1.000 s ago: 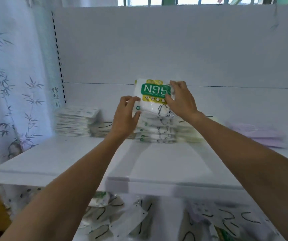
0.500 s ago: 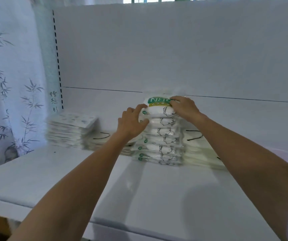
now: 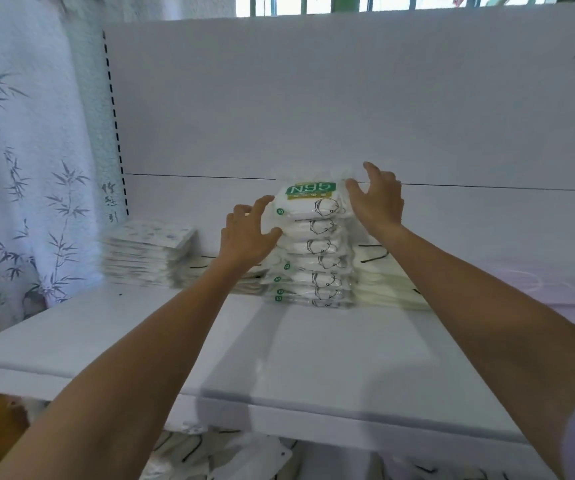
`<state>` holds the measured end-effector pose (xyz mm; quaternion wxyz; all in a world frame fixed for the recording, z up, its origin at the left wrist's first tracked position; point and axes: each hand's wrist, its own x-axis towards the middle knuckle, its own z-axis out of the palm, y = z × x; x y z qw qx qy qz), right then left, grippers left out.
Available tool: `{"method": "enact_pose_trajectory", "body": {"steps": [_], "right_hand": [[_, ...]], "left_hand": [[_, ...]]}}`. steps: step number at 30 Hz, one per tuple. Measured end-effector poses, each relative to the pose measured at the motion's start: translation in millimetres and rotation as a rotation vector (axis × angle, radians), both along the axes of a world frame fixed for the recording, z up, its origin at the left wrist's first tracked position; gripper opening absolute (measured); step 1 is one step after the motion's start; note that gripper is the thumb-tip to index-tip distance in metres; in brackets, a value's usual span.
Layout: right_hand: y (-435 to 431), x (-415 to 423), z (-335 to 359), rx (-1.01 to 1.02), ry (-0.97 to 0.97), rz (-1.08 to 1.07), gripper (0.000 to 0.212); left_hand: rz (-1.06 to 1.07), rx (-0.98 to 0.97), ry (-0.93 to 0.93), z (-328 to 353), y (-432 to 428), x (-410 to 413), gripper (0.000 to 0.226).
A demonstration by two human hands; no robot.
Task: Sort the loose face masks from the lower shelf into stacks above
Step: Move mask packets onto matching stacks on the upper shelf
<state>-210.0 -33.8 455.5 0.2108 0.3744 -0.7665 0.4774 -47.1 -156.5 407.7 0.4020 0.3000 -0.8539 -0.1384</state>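
Left hand (image 3: 248, 233) spread, touching tall stack of white plastic-wrapped N95 mask packs (image 3: 314, 251) at 9 o'clock; right hand (image 3: 378, 199) spread at 3 o'clock. Risk: slick wrappers slide, stack topples.

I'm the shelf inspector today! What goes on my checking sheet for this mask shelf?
Surface: white upper shelf, stacks along its back.
Job's things: N95 pack stack; patterned pack stack; lilac masks, blurred; loose masks on the shelf below.
Clutter: nothing seen.
Hands: left hand and right hand open, either side of the N95 stack's top.
Cables: nothing seen.
Surroundings: bamboo-print curtain at left; barred window above.
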Motion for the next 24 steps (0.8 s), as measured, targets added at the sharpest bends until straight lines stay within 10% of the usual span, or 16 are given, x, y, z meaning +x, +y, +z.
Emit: {"method": "enact_pose_trajectory", "body": {"steps": [24], "right_hand": [[254.9,179.2,-155.2,0.388,-0.073,-0.191,0.060]], "left_hand": [[-0.258,0.154,-0.189,-165.4,234.4,177.0,0.050]]}}
